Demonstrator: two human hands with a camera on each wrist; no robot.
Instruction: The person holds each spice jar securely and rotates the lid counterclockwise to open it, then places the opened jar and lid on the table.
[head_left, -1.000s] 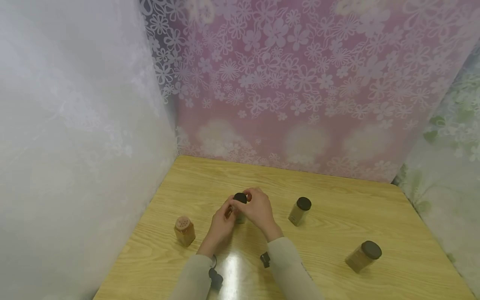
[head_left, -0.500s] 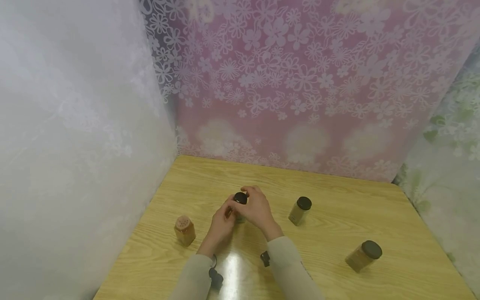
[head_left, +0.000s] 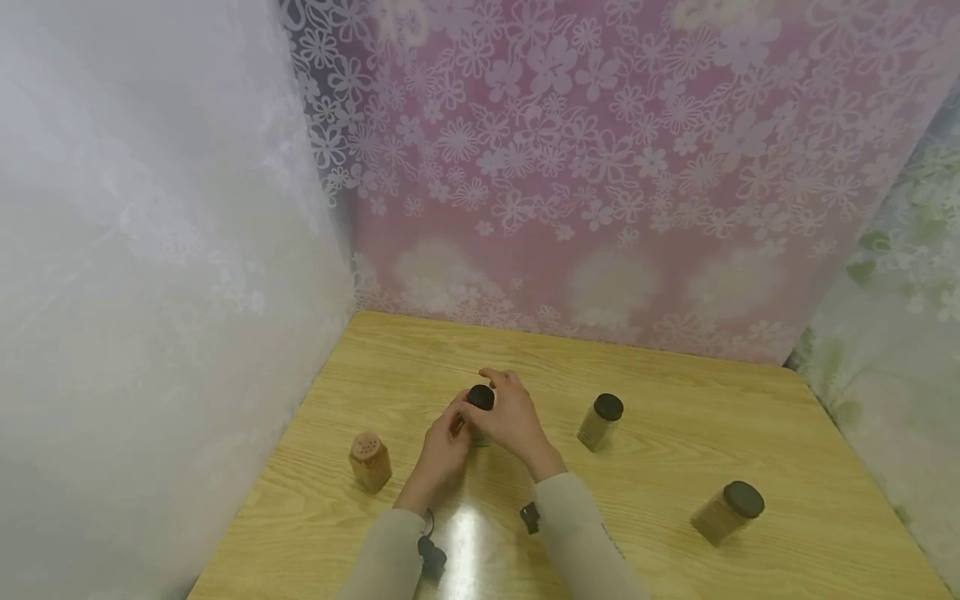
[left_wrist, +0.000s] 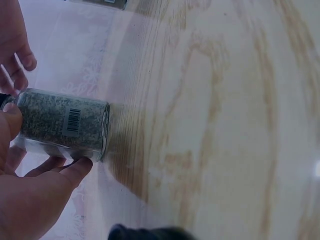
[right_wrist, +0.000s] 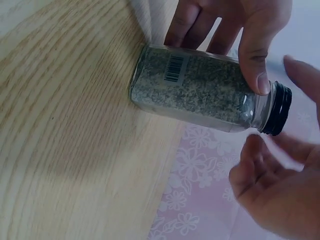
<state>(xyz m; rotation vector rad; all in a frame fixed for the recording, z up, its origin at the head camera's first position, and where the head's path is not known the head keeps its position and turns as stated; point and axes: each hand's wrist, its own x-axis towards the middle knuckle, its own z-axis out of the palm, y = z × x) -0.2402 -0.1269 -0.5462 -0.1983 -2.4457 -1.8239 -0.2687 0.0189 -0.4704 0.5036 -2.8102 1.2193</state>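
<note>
A glass spice jar with a speckled grey-green filling and a barcode label stands on the table. Its black screw lid is on. My left hand grips the jar's body, thumb near the neck and fingers along the side, as the left wrist view also shows. Around the lid is my right hand, fingers spread; in the right wrist view thumb and fingers stand slightly apart from the lid. In the head view my hands hide much of the jar.
To the left stands a spice jar with a perforated orange-tan top. Two black-lidded jars stand on the right, a nearer brown one and a farther greenish one. Patterned cloth walls border the wooden table.
My right hand's fingers have loosened from the black lid, the index finger stretching up and away. My left hand keeps its grip on the jar, which stays in place.
</note>
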